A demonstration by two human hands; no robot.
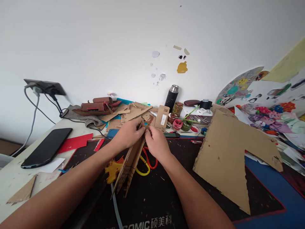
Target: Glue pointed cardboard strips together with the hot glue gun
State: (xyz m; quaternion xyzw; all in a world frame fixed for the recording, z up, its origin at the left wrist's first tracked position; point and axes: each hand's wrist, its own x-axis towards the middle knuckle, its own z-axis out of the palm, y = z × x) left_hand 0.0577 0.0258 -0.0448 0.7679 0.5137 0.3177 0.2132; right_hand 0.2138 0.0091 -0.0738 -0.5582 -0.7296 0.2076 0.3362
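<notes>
My left hand (130, 132) is closed around the far end of a long folded cardboard piece (130, 163). Close beside it, my right hand (157, 141) pinches the same end, fingertips nearly meeting the left ones. The piece slopes toward me, its near end split into two upright walls with a gap between. Just what the fingertips press on is hidden. Left of the cardboard lies a yellow glue gun (112, 171), partly covered by it. Scissors with red and yellow handles (145, 165) lie under and right of the piece.
A large cardboard sheet (224, 152) lies at the right on the black mat (162, 197). Cardboard scraps (134, 113), paint jars (187, 125) and a black thermos (172, 98) stand along the wall. A brown model boat (97, 107) and a phone (47, 148) are at the left.
</notes>
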